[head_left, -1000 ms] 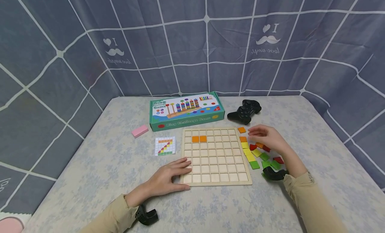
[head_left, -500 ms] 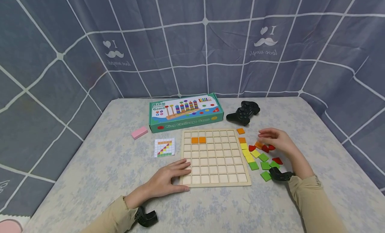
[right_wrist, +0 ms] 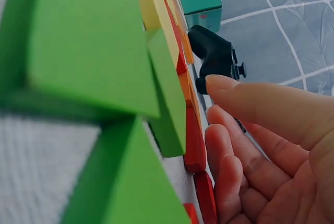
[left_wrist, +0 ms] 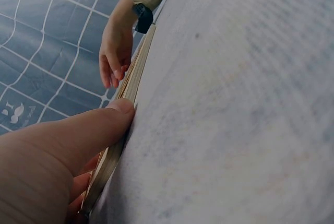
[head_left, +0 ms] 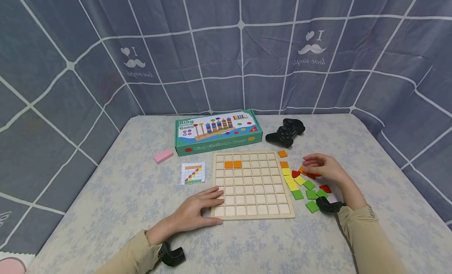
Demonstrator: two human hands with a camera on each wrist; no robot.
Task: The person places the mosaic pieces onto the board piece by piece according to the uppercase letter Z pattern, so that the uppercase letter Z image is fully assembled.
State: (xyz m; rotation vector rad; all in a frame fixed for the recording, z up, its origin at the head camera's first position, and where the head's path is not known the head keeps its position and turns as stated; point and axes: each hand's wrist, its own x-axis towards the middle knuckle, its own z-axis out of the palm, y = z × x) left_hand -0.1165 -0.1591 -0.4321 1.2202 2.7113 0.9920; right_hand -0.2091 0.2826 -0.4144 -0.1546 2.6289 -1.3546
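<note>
A wooden grid board (head_left: 248, 189) lies in the middle of the table, with two orange square tiles (head_left: 233, 164) side by side in its second row. My left hand (head_left: 190, 211) rests on the board's left side, fingers straight over the cells and thumb at the near corner. Over the loose tiles on the right hovers my right hand (head_left: 325, 168), fingers loosely bent. In the right wrist view, nothing sits between thumb and fingers. Red tiles (right_wrist: 194, 143) and an orange tile (head_left: 302, 170) lie right by its fingertips. Green tiles (head_left: 308, 185) and yellow tiles (head_left: 288, 179) are nearer the board.
Left of the board lies a pattern card (head_left: 193, 173) showing a coloured 7. A pink block (head_left: 164, 156) sits beyond it. At the back are a green game box (head_left: 219, 133) and a black game controller (head_left: 286, 132). A single orange tile (head_left: 282, 154) lies by the board's far right corner.
My right hand has moved right, from near the single orange tile to over the loose pile, and then slightly lower. The left hand has stayed on the board.
</note>
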